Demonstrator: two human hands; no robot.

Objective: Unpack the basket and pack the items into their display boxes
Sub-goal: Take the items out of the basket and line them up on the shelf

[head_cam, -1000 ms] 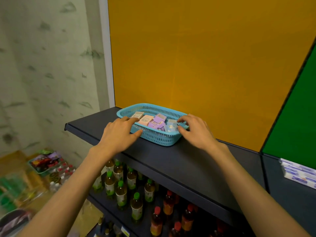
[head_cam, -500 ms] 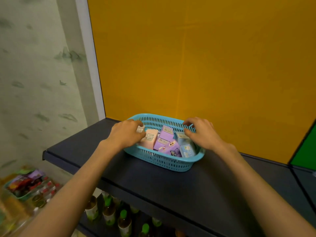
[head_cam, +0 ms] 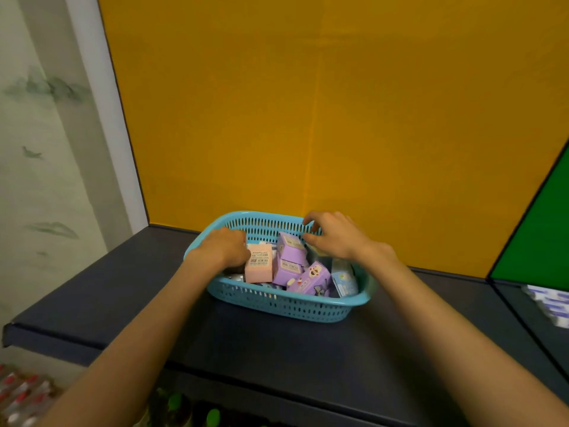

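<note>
While both hands were in the blue basket (head_cam: 278, 305) on the shelf (head_cam: 107, 300), the left hand (head_cam: 226, 249) curled beside the pink box (head_cam: 259, 262) — grip hidden — and the right hand (head_cam: 334, 237) hooked the far rim; a tug might tip it.

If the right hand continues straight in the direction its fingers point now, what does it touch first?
Probably the back wall of the blue basket: the right hand points its fingers there, almost touching the rim. Depth is uncertain.

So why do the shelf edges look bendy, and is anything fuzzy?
Head view: the wide lens bows the dark grey shelf edges; the turquoise plastic basket looks fairly sharp, while the bottles at bottom left blur.
</note>
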